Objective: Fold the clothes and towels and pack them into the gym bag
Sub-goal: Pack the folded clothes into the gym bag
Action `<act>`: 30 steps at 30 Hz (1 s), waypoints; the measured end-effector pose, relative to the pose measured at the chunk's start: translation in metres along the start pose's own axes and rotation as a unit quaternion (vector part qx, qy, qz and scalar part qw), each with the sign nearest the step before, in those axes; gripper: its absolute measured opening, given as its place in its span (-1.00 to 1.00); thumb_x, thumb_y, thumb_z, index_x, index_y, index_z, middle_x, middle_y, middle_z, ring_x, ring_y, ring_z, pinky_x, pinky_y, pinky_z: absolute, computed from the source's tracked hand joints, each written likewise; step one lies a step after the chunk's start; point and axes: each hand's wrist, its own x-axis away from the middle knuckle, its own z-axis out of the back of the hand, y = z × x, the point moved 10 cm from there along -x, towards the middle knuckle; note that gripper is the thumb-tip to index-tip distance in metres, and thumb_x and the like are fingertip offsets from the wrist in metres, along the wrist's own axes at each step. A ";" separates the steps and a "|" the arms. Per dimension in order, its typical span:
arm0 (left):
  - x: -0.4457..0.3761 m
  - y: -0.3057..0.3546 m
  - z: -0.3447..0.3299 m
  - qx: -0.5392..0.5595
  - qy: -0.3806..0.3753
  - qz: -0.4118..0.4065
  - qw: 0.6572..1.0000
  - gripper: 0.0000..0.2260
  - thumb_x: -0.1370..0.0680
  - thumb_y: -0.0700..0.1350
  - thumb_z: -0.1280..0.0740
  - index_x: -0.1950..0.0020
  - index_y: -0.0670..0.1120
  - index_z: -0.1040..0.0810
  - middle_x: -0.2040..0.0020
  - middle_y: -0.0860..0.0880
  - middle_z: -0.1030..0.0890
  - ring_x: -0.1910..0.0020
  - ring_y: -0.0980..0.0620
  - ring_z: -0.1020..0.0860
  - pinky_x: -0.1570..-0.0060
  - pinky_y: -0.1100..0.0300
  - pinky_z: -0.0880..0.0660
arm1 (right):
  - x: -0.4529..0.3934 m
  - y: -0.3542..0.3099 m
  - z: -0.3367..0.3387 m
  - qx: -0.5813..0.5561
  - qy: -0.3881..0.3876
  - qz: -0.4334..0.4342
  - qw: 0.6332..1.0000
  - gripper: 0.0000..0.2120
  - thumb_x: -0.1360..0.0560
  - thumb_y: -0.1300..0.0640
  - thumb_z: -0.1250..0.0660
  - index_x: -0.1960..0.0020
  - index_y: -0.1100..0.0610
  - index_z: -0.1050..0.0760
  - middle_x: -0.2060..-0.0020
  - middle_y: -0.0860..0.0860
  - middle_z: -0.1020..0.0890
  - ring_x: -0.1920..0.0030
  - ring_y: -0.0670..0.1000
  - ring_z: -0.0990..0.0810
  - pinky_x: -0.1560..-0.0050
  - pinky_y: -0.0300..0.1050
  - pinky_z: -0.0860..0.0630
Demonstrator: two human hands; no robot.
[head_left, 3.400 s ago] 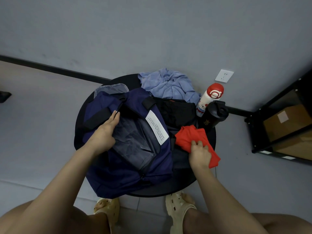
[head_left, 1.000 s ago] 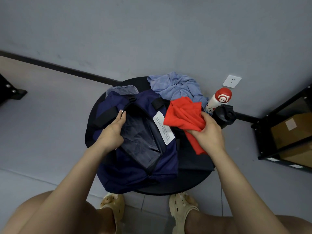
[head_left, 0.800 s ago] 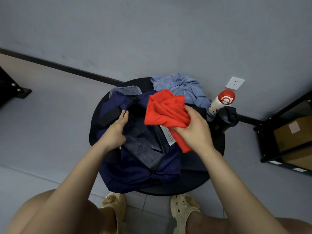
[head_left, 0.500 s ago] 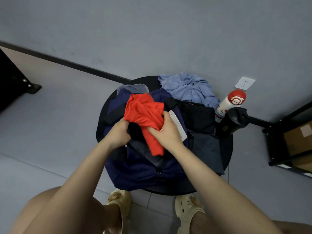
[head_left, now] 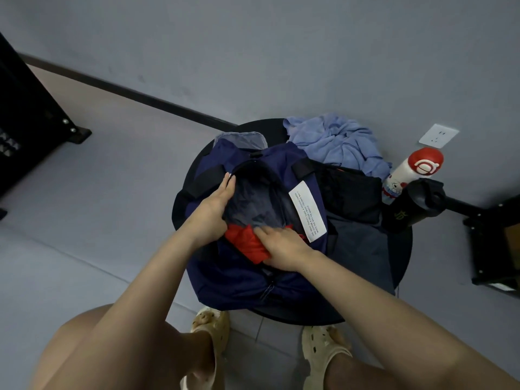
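A navy gym bag lies unzipped on a round black table. My left hand grips the left rim of its opening, fingers along the edge, thumb hidden. My right hand presses flat on a red garment that sits partly inside the opening at the near end. A crumpled light blue towel lies at the table's far side. Right of the bag, a black garment lies on a dark grey one.
A white bottle with a red cap and a black bottle stand at the table's right edge. A black shelf with boxes is further right, a black frame far left. The wall is close behind.
My right hand lifted the red garment from the table's right side, carried it left over the bag and pushed it down into the opening. My left hand stayed on the rim.
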 end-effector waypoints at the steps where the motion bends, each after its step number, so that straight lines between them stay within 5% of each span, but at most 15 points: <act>1: 0.000 0.000 -0.001 -0.003 -0.002 -0.001 1.000 -0.17 -0.41 -0.50 -0.21 -0.56 -0.05 0.07 -0.56 0.04 0.12 -0.48 0.02 -0.18 -0.06 0.52 -0.22 | -0.001 -0.005 -0.006 0.027 -0.013 0.024 0.999 -0.28 -0.43 0.01 -0.39 -0.47 0.15 -0.15 -0.31 0.12 -0.41 -0.23 0.18 -0.48 -0.13 0.03 -0.39; 8: -0.001 -0.002 -0.005 -0.017 -0.012 0.002 1.000 -0.15 -0.40 -0.52 -0.20 -0.56 -0.05 0.07 -0.56 0.07 0.14 -0.49 0.04 -0.17 -0.16 0.36 -0.32 | -0.005 -0.004 -0.033 -0.012 -0.071 0.039 0.997 -0.31 -0.48 -0.15 -0.27 -0.48 0.14 -0.15 -0.35 0.09 -0.37 -0.32 0.14 -0.38 -0.32 0.03 -0.28; 12: -0.003 -0.003 -0.008 -0.018 -0.018 0.002 1.000 -0.16 -0.41 -0.52 -0.22 -0.56 -0.06 0.07 -0.56 0.06 0.14 -0.52 0.06 -0.08 -0.18 0.50 -0.16 | 0.000 0.001 -0.013 -0.051 0.025 0.052 0.997 -0.42 -0.58 -0.14 -0.18 -0.50 0.11 -0.19 -0.44 0.06 -0.28 -0.43 0.08 -0.23 -0.40 0.02 -0.24; 17: -0.003 -0.002 -0.013 -0.014 -0.031 -0.005 0.999 -0.14 -0.40 -0.51 -0.24 -0.56 -0.05 0.08 -0.56 0.08 0.14 -0.52 0.08 -0.07 -0.17 0.50 -0.16 | 0.020 -0.029 -0.010 0.007 0.068 0.196 0.978 -0.64 -0.39 0.21 -0.44 -0.18 0.22 -0.57 -0.17 0.20 -0.55 -0.17 0.22 -0.52 -0.05 0.07 -0.54; 20: -0.002 -0.001 -0.017 -0.019 -0.041 -0.003 0.999 -0.13 -0.41 -0.50 -0.25 -0.56 -0.02 0.10 -0.56 0.10 0.16 -0.50 0.07 -0.12 -0.21 0.38 -0.29 | 0.013 -0.029 -0.045 0.018 -0.036 0.194 0.980 -0.59 -0.52 0.21 -0.28 -0.37 0.20 -0.43 -0.48 0.13 -0.25 -0.50 0.17 -0.12 -0.43 0.12 -0.19; 23: -0.001 -0.001 -0.018 -0.027 -0.048 -0.003 0.998 -0.13 -0.43 -0.49 -0.26 -0.56 -0.01 0.12 -0.55 0.12 0.18 -0.51 0.08 -0.12 -0.24 0.35 -0.29 | 0.007 -0.026 -0.073 0.054 -0.118 0.190 0.973 -0.56 -0.59 0.16 -0.18 -0.46 0.08 -0.31 -0.56 0.02 0.04 -0.53 0.14 0.24 -0.49 0.15 0.25; 30: 0.002 0.000 -0.023 -0.059 -0.077 -0.018 0.995 -0.11 -0.41 -0.52 -0.22 -0.55 -0.01 0.15 -0.54 0.13 0.23 -0.51 0.04 -0.12 -0.24 0.19 -0.40 | 0.001 -0.016 -0.103 0.200 -0.160 0.149 0.955 -0.46 -0.62 0.00 -0.10 -0.55 -0.09 0.00 -0.53 -0.08 0.26 -0.50 0.15 0.35 -0.41 0.32 0.33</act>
